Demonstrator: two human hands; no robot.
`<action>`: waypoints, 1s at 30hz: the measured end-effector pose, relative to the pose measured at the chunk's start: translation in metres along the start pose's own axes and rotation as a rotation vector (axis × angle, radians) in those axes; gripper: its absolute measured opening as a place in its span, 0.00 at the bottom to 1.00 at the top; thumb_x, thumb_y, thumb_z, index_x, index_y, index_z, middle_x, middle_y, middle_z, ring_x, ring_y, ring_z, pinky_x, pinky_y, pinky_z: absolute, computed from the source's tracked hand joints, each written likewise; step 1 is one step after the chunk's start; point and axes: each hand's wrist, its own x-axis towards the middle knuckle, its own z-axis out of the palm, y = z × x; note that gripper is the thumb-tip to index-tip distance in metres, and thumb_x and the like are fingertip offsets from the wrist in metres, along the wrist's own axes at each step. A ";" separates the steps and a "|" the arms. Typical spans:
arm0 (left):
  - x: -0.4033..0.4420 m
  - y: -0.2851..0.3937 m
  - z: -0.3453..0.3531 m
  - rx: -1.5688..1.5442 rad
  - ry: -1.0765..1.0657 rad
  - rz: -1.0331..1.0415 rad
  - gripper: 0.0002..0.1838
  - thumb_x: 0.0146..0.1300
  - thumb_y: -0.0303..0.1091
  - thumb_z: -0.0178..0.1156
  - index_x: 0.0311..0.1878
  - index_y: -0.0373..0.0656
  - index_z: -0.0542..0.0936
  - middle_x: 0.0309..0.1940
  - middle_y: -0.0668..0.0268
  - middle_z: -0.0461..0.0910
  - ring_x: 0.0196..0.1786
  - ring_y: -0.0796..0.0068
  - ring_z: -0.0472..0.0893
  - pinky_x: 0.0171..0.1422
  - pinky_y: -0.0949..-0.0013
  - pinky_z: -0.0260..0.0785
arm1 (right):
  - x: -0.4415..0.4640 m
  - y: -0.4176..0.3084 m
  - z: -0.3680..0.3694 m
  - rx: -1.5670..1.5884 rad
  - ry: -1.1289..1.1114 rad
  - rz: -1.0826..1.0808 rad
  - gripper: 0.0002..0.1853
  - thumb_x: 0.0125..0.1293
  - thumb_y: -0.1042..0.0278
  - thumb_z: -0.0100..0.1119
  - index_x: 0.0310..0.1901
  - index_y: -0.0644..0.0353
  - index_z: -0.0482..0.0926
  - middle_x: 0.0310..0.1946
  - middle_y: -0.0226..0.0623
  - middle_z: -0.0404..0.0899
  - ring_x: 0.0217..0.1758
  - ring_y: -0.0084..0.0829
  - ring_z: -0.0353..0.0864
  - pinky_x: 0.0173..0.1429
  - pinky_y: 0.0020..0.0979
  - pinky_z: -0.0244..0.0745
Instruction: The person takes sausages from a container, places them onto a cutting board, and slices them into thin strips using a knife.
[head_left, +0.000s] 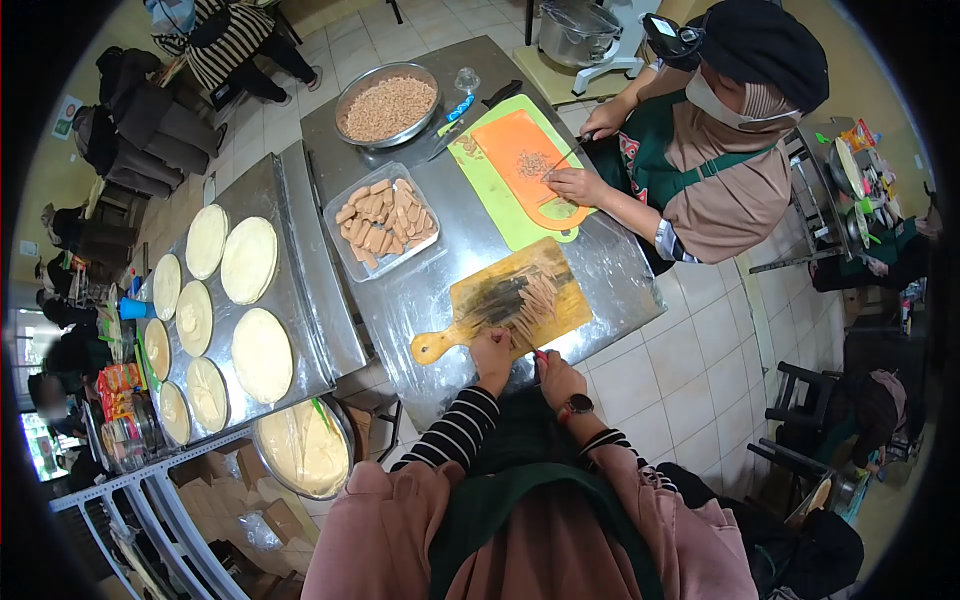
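Note:
A wooden cutting board (pixel 470 300) with a handle lies at the near edge of the metal table, its middle darkly stained. Pinkish-brown sausage strips (pixel 537 298) are spread over its right half. My left hand (pixel 490 357) is closed at the board's near edge, fingers curled down on the sausage at the lower end of the strips. My right hand (pixel 562 382) grips the red handle of a knife (pixel 541 356) just right of it; the blade is hard to make out. Beyond the board, a clear plastic tub (pixel 436 243) holds many sausage pieces (pixel 385 218).
Across the table, a co-worker (pixel 720 190) cuts sausage on an orange board (pixel 510 150) over a green board (pixel 490 215). A steel bowl (pixel 345 125) of chopped sausage stands at the back. Left, round flat doughs (pixel 262 355) lie on another metal table (pixel 315 340).

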 end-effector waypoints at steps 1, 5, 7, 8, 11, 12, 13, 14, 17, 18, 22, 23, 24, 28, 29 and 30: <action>0.001 0.003 0.001 -0.001 0.005 -0.001 0.05 0.52 0.28 0.59 0.27 0.36 0.77 0.20 0.60 0.78 0.22 0.68 0.79 0.30 0.69 0.70 | 0.005 -0.001 -0.005 0.006 -0.005 0.010 0.16 0.65 0.54 0.39 0.36 0.60 0.66 0.26 0.49 0.77 0.31 0.49 0.77 0.36 0.45 0.72; 0.015 0.012 0.023 -0.273 -0.031 -0.170 0.04 0.54 0.25 0.57 0.30 0.34 0.76 0.21 0.61 0.78 0.21 0.73 0.78 0.26 0.73 0.71 | 0.028 0.002 -0.024 -0.004 0.000 -0.030 0.17 0.65 0.53 0.39 0.34 0.61 0.67 0.26 0.49 0.77 0.30 0.49 0.77 0.35 0.45 0.71; 0.024 0.016 0.031 -0.425 -0.021 -0.205 0.04 0.54 0.25 0.57 0.31 0.33 0.76 0.22 0.61 0.78 0.20 0.74 0.78 0.25 0.74 0.71 | 0.036 0.002 -0.035 0.001 -0.001 -0.042 0.17 0.64 0.53 0.40 0.34 0.62 0.68 0.27 0.50 0.77 0.30 0.49 0.77 0.35 0.45 0.71; 0.029 0.018 0.034 -0.362 0.003 -0.160 0.05 0.54 0.25 0.57 0.32 0.32 0.75 0.22 0.60 0.78 0.21 0.73 0.78 0.26 0.73 0.71 | 0.038 0.001 -0.039 -0.011 0.042 -0.055 0.17 0.64 0.54 0.41 0.35 0.61 0.68 0.28 0.49 0.77 0.29 0.49 0.77 0.35 0.45 0.71; 0.028 0.035 0.029 -0.213 0.077 0.016 0.09 0.53 0.26 0.58 0.36 0.33 0.73 0.27 0.57 0.77 0.27 0.68 0.78 0.33 0.70 0.71 | 0.034 -0.003 -0.050 -0.035 0.123 -0.045 0.16 0.63 0.54 0.43 0.36 0.62 0.68 0.30 0.50 0.76 0.30 0.49 0.77 0.36 0.45 0.71; 0.024 0.047 0.024 -0.125 0.128 0.148 0.12 0.52 0.28 0.60 0.38 0.34 0.72 0.31 0.55 0.76 0.33 0.64 0.78 0.38 0.68 0.70 | 0.033 -0.003 -0.053 -0.045 0.161 -0.024 0.17 0.63 0.54 0.43 0.37 0.62 0.68 0.31 0.50 0.76 0.32 0.49 0.77 0.38 0.46 0.70; 0.020 0.059 0.020 -0.126 0.128 0.151 0.12 0.52 0.28 0.60 0.38 0.34 0.72 0.31 0.55 0.76 0.33 0.64 0.78 0.38 0.68 0.70 | 0.032 -0.002 -0.054 -0.045 0.164 -0.025 0.17 0.63 0.54 0.43 0.37 0.62 0.68 0.31 0.50 0.76 0.32 0.49 0.77 0.38 0.46 0.70; 0.013 0.071 0.016 0.039 0.102 0.274 0.16 0.49 0.29 0.62 0.40 0.36 0.71 0.35 0.55 0.73 0.39 0.60 0.74 0.44 0.65 0.67 | 0.030 0.000 -0.056 -0.086 0.200 -0.073 0.16 0.61 0.55 0.45 0.37 0.62 0.68 0.32 0.49 0.75 0.33 0.48 0.76 0.39 0.45 0.70; 0.011 0.075 0.015 0.223 0.036 0.386 0.23 0.44 0.32 0.65 0.43 0.39 0.68 0.39 0.54 0.68 0.46 0.55 0.68 0.51 0.60 0.61 | 0.023 0.002 -0.059 -0.134 0.216 -0.142 0.15 0.59 0.56 0.49 0.38 0.61 0.69 0.34 0.48 0.75 0.35 0.47 0.75 0.40 0.43 0.69; 0.015 0.072 0.015 0.240 -0.011 0.376 0.25 0.41 0.33 0.66 0.43 0.40 0.67 0.40 0.54 0.66 0.47 0.54 0.66 0.53 0.59 0.59 | 0.022 0.001 -0.059 -0.142 0.197 -0.156 0.15 0.58 0.56 0.51 0.39 0.61 0.69 0.35 0.47 0.74 0.36 0.46 0.75 0.41 0.42 0.68; 0.029 0.067 0.012 0.268 0.079 0.371 0.20 0.44 0.31 0.64 0.39 0.40 0.67 0.36 0.56 0.67 0.44 0.54 0.67 0.49 0.59 0.61 | 0.011 0.003 -0.063 -0.179 0.198 -0.159 0.15 0.57 0.58 0.53 0.38 0.60 0.69 0.30 0.44 0.74 0.36 0.44 0.75 0.41 0.42 0.67; 0.038 0.066 0.008 0.267 0.097 0.367 0.20 0.44 0.31 0.64 0.39 0.40 0.67 0.36 0.56 0.67 0.44 0.54 0.67 0.49 0.59 0.61 | 0.009 0.006 -0.062 -0.182 0.197 -0.177 0.15 0.57 0.58 0.53 0.38 0.60 0.69 0.30 0.44 0.74 0.36 0.44 0.75 0.41 0.42 0.67; 0.050 0.066 0.001 0.244 0.137 0.469 0.16 0.46 0.30 0.62 0.37 0.40 0.68 0.34 0.56 0.68 0.43 0.54 0.68 0.47 0.59 0.61 | 0.006 0.011 -0.061 -0.150 0.213 -0.186 0.15 0.57 0.58 0.54 0.38 0.62 0.69 0.30 0.46 0.74 0.34 0.46 0.75 0.40 0.43 0.68; 0.111 0.095 -0.055 0.245 0.461 0.647 0.06 0.52 0.26 0.55 0.33 0.39 0.71 0.31 0.55 0.70 0.39 0.53 0.69 0.43 0.58 0.61 | -0.004 0.025 -0.063 -0.104 0.231 -0.153 0.15 0.57 0.58 0.54 0.38 0.62 0.70 0.30 0.47 0.75 0.32 0.46 0.76 0.39 0.42 0.69; 0.129 0.102 -0.076 0.290 0.490 0.578 0.06 0.52 0.26 0.54 0.34 0.38 0.72 0.33 0.54 0.71 0.40 0.53 0.70 0.44 0.58 0.61 | -0.006 0.028 -0.063 -0.106 0.233 -0.162 0.15 0.57 0.58 0.54 0.38 0.62 0.70 0.30 0.47 0.75 0.32 0.46 0.76 0.39 0.42 0.69; 0.146 0.106 -0.098 0.333 0.516 0.509 0.06 0.52 0.26 0.54 0.35 0.38 0.72 0.34 0.53 0.71 0.41 0.54 0.70 0.44 0.57 0.62 | -0.008 0.030 -0.063 -0.095 0.227 -0.124 0.15 0.57 0.59 0.54 0.38 0.62 0.70 0.31 0.48 0.76 0.32 0.47 0.76 0.39 0.43 0.70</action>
